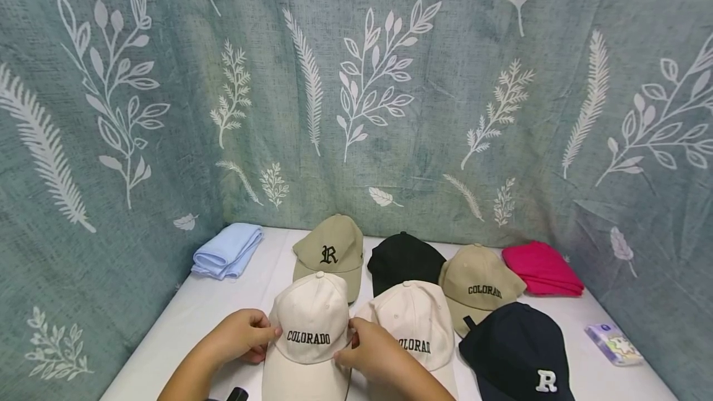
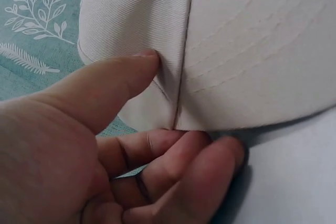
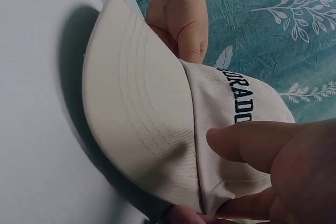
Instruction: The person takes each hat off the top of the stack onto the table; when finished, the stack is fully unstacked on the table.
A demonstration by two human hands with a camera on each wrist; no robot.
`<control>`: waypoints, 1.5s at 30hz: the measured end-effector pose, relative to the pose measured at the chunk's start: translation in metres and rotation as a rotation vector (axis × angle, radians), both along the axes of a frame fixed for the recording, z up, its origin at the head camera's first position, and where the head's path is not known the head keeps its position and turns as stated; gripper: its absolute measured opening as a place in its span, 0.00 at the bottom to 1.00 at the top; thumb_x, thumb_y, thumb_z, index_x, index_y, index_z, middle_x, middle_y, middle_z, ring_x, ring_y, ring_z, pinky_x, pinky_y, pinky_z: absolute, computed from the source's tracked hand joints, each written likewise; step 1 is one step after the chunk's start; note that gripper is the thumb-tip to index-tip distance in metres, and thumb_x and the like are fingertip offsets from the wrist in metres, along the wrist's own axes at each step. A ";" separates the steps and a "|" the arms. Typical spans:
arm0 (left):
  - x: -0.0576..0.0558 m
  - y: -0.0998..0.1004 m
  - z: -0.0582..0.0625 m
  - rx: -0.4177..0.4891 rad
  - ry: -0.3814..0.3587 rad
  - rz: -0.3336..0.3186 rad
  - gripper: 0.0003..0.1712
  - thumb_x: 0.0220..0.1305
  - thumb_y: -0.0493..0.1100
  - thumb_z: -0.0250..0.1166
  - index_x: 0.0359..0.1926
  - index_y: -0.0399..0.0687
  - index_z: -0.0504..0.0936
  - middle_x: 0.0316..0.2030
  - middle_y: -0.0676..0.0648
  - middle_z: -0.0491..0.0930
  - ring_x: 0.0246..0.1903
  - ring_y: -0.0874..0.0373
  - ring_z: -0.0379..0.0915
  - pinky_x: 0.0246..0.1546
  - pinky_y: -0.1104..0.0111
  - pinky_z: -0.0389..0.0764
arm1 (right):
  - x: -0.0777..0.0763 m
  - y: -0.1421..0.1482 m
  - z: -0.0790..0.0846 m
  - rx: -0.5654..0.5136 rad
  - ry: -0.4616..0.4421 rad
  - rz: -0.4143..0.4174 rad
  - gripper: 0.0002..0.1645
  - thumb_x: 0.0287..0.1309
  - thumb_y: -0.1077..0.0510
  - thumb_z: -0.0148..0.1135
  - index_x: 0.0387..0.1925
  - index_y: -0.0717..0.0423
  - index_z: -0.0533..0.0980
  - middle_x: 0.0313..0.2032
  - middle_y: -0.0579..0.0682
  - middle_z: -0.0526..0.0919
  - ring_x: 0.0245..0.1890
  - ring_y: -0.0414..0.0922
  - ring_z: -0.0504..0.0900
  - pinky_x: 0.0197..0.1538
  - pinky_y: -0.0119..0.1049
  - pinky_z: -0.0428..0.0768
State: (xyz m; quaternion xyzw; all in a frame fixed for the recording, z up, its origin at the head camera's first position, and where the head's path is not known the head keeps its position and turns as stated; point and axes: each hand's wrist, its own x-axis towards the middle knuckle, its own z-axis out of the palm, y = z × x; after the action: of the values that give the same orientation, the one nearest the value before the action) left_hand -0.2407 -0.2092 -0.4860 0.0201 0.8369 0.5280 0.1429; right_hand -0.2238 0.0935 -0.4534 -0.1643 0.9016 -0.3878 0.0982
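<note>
Both hands hold a cream baseball cap point(image 1: 309, 320) lettered COLORADO, one at each side, at the front of the table. The left hand point(image 1: 245, 336) pinches its left edge, thumb on the crown beside the seam with the brim, fingers underneath, as the left wrist view shows. On the opposite side the right hand point(image 1: 370, 348) pinches the cap the same way; the right wrist view shows its thumb point(image 3: 231, 140) on the crown below the letters. The brim point(image 3: 131, 87) points toward the person. A second cream COLORADO cap point(image 1: 420, 320) lies just right, partly behind the right hand.
Behind stand an olive cap point(image 1: 334, 246), a black cap point(image 1: 403, 258) and a tan COLORADO cap point(image 1: 479, 271). A navy cap point(image 1: 518, 345) sits at front right, near a small purple-and-white pack point(image 1: 613, 344). Folded blue cloth point(image 1: 228, 249) and red cloth point(image 1: 540, 268) lie at the back corners.
</note>
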 end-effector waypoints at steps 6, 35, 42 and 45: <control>0.002 0.000 0.001 -0.015 0.002 -0.012 0.19 0.64 0.51 0.75 0.30 0.43 0.77 0.23 0.49 0.78 0.21 0.59 0.76 0.23 0.68 0.84 | 0.002 0.000 0.003 0.024 -0.016 0.017 0.21 0.50 0.52 0.77 0.43 0.56 0.78 0.28 0.45 0.76 0.28 0.43 0.72 0.29 0.35 0.69; 0.000 0.000 -0.001 -0.107 0.064 -0.023 0.20 0.65 0.52 0.75 0.29 0.44 0.77 0.22 0.50 0.77 0.21 0.59 0.74 0.25 0.67 0.79 | -0.005 0.008 -0.001 0.033 0.007 0.058 0.16 0.57 0.53 0.73 0.41 0.57 0.78 0.31 0.45 0.77 0.31 0.42 0.74 0.35 0.36 0.73; -0.001 0.001 -0.002 -0.112 0.071 -0.038 0.18 0.65 0.50 0.74 0.30 0.44 0.78 0.22 0.50 0.77 0.22 0.59 0.73 0.25 0.67 0.79 | -0.009 0.010 -0.002 0.023 0.023 0.023 0.20 0.57 0.53 0.71 0.47 0.60 0.78 0.32 0.46 0.77 0.33 0.43 0.75 0.36 0.37 0.74; -0.001 0.002 -0.002 -0.112 0.075 -0.046 0.18 0.65 0.50 0.74 0.30 0.44 0.78 0.22 0.50 0.76 0.22 0.58 0.74 0.24 0.67 0.79 | -0.009 0.011 -0.001 0.023 0.020 0.009 0.25 0.58 0.52 0.70 0.53 0.62 0.78 0.34 0.46 0.78 0.33 0.43 0.75 0.36 0.37 0.75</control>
State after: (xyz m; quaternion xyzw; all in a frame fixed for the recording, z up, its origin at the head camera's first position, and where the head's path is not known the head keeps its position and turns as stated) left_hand -0.2416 -0.2074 -0.4883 0.0513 0.8691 0.4760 0.1243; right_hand -0.2330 0.1044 -0.4547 -0.1712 0.9062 -0.3755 0.0927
